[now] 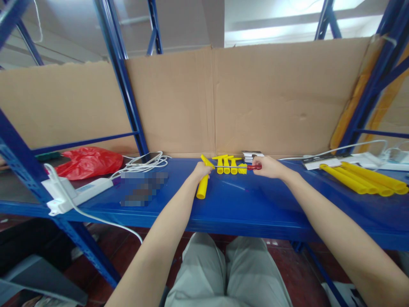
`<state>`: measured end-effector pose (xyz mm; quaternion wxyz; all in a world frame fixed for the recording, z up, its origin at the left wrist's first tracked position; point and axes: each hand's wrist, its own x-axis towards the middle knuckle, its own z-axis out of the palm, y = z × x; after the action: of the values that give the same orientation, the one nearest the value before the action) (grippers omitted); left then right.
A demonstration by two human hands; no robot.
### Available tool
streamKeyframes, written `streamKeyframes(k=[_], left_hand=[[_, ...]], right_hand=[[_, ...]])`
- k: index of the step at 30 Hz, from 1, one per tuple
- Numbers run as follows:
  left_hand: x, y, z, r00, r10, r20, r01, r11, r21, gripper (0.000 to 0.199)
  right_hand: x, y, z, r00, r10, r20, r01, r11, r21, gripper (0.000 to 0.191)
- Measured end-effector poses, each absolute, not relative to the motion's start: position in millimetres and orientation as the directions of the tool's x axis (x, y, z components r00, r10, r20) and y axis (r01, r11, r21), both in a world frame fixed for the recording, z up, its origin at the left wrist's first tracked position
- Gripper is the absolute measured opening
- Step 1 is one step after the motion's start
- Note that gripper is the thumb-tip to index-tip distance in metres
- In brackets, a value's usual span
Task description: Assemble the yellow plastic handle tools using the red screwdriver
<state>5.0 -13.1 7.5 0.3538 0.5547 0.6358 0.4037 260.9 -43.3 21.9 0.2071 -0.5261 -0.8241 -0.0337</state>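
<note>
Yellow T-shaped piece: above the shelf's middle, left of a row of like pieces; smooth bright plastic, a slanting crossbar on a round tube (202,188) that points towards the shelf's front edge.
Left hand (202,170): fingers wrapped round this piece, just below the crossbar.
Red-handled screwdriver (254,167): level, its thin shiny shaft pointing left at the piece; whether the tip touches, I cannot tell.
Right hand (267,166): closed round the red handle.
Row of yellow pieces (234,170): side by side behind the shaft, round ends facing forward.
Blue shelf (252,209): glossy painted top, faintly reflecting the light.
Shelf, right: long yellow tubes (359,184) lying together, near white cables.
Shelf, left: white power strip (87,189), coiled white cable (153,163), red plastic bag (92,164) and a pixelated patch.
Cardboard (275,98): tall brown sheets standing along the back.
Room: blue metal posts (124,85), pale ceiling, bright light upper right, dark red floor (277,256) below.
</note>
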Motion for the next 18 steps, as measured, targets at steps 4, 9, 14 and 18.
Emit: streamKeyframes(k=[4, 9, 14, 18], left_hand=[[4.5, -13.7, 7.0, -0.122, 0.993, 0.001, 0.42, 0.051, 0.906, 0.008], [5.5, -18.9, 9.9, -0.121, 0.993, -0.006, 0.416, 0.056, 0.907, 0.01], [6.7, -23.9, 12.8, -0.121, 0.992, -0.02, 0.41, 0.068, 0.909, 0.01], [6.5, -22.9, 11.8, -0.12, 0.993, -0.018, 0.407, 0.065, 0.911, 0.009]], right_hand=[[259.3, -44.7, 22.3, -0.359, 0.85, 0.385, 0.88, 0.446, -0.166, 0.006], [258.7, -45.4, 22.6, -0.361, 0.848, 0.389, 0.878, 0.449, -0.165, 0.007], [259.0, -45.4, 22.2, -0.357, 0.849, 0.389, 0.88, 0.446, -0.164, 0.008], [259.4, -44.9, 22.1, -0.37, 0.836, 0.405, 0.874, 0.462, -0.155, 0.007]])
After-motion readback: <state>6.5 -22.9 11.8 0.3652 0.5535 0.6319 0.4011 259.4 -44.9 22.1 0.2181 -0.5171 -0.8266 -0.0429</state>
